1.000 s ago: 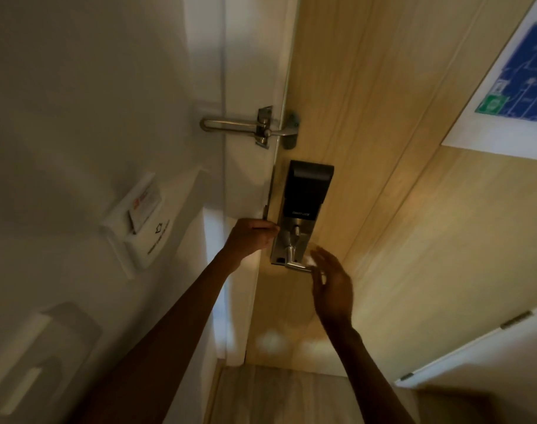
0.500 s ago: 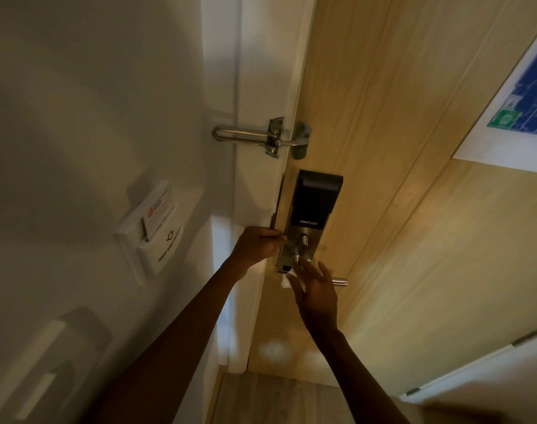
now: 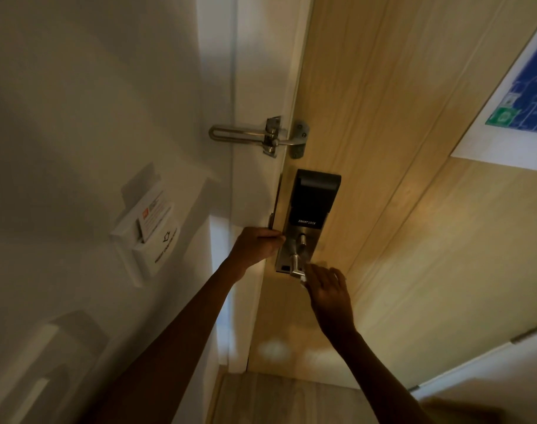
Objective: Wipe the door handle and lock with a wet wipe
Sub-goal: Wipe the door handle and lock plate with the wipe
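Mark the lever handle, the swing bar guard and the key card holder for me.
Lever handle (image 3: 296, 266): head view, on the metal neck left of the right hand.
Swing bar guard (image 3: 235, 134): head view, on the looped bar over the frame.
Key card holder (image 3: 157, 249): head view, on its white front face.

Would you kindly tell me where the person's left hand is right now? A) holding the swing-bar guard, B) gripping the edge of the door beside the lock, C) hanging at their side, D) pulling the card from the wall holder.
B: the left hand is curled around the door edge, just left of the lock, while the right hand works at the handle.
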Demonstrator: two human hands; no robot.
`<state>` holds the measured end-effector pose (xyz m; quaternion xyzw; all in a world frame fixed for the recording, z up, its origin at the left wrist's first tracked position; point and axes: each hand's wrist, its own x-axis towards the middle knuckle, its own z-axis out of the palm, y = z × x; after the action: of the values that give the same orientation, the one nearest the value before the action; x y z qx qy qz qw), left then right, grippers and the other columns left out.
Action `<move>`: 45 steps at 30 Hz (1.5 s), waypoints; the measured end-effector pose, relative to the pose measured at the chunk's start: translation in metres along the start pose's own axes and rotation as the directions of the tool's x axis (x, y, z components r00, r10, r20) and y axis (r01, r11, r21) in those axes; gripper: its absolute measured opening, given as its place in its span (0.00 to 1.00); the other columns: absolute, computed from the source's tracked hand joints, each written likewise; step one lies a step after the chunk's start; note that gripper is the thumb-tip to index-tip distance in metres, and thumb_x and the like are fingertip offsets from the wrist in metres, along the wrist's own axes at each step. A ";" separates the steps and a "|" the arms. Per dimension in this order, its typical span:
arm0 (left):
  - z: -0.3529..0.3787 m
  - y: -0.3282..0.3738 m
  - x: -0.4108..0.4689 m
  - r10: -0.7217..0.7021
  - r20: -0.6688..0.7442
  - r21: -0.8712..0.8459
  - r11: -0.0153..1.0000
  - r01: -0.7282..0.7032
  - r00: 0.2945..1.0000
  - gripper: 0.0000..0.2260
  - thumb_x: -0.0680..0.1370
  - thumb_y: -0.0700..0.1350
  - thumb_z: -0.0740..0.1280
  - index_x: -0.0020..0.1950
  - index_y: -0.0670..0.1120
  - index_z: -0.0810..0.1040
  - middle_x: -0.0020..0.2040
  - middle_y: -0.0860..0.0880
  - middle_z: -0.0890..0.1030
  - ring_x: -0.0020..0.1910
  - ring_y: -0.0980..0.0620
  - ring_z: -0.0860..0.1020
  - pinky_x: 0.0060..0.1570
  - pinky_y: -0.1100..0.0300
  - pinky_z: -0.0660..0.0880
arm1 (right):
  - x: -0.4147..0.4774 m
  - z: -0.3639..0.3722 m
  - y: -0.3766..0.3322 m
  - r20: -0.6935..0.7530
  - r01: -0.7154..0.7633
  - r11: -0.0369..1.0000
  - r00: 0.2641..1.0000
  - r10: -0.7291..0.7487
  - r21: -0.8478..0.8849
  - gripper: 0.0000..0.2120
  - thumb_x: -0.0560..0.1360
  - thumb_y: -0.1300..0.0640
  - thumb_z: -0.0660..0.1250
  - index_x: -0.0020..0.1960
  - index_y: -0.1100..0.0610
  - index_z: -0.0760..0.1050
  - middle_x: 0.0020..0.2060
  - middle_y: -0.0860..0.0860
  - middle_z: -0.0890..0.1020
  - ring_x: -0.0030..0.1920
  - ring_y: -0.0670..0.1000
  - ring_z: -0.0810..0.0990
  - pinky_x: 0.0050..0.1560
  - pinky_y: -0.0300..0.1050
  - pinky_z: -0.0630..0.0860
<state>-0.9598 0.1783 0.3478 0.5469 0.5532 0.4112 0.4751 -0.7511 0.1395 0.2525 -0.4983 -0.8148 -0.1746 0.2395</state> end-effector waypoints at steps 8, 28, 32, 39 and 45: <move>-0.001 0.000 -0.001 -0.020 0.010 -0.053 0.998 0.021 1.000 0.07 0.76 0.44 0.70 0.51 0.54 0.84 0.52 0.49 0.84 0.55 0.50 0.81 0.62 0.49 0.77 | -0.012 -0.039 0.066 0.189 -0.046 0.997 0.981 0.033 0.066 0.20 0.73 0.61 0.72 0.63 0.59 0.75 0.45 0.57 0.84 0.41 0.57 0.82 0.44 0.50 0.78; 0.002 0.001 -0.006 0.002 0.022 -0.092 0.996 0.000 1.000 0.09 0.78 0.40 0.68 0.50 0.55 0.82 0.50 0.49 0.84 0.55 0.46 0.82 0.59 0.52 0.78 | 0.012 -0.049 0.035 0.205 -0.591 0.665 0.797 0.568 0.456 0.09 0.79 0.60 0.63 0.49 0.57 0.82 0.37 0.50 0.82 0.36 0.45 0.76 0.35 0.27 0.65; 0.002 0.000 -0.005 0.006 0.013 -0.097 0.995 -0.004 1.000 0.10 0.77 0.40 0.68 0.47 0.57 0.83 0.48 0.51 0.85 0.55 0.46 0.82 0.60 0.51 0.78 | 0.003 -0.053 0.042 0.203 -0.533 0.745 0.845 0.495 0.402 0.07 0.77 0.55 0.67 0.43 0.52 0.82 0.29 0.47 0.78 0.28 0.40 0.71 0.30 0.36 0.65; 0.002 -0.001 -0.007 0.002 0.009 -0.091 0.996 -0.001 1.000 0.10 0.78 0.41 0.68 0.49 0.57 0.83 0.51 0.49 0.85 0.56 0.45 0.82 0.61 0.48 0.77 | 0.032 -0.065 0.020 0.130 -0.434 0.811 0.899 0.418 0.392 0.11 0.74 0.60 0.70 0.56 0.53 0.81 0.44 0.50 0.86 0.40 0.47 0.84 0.42 0.35 0.75; 0.003 0.000 -0.006 -0.005 -0.004 -0.110 0.994 0.005 1.000 0.09 0.77 0.42 0.69 0.45 0.57 0.85 0.48 0.44 0.85 0.53 0.43 0.82 0.59 0.48 0.78 | 0.045 -0.041 -0.012 0.190 -0.582 0.664 0.801 0.568 0.470 0.04 0.74 0.58 0.70 0.49 0.54 0.82 0.42 0.50 0.86 0.37 0.42 0.80 0.36 0.25 0.66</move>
<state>-0.9567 0.1721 0.3476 0.5175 0.5322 0.4412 0.5043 -0.7706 0.1457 0.3109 -0.6508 -0.6350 0.1369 0.3931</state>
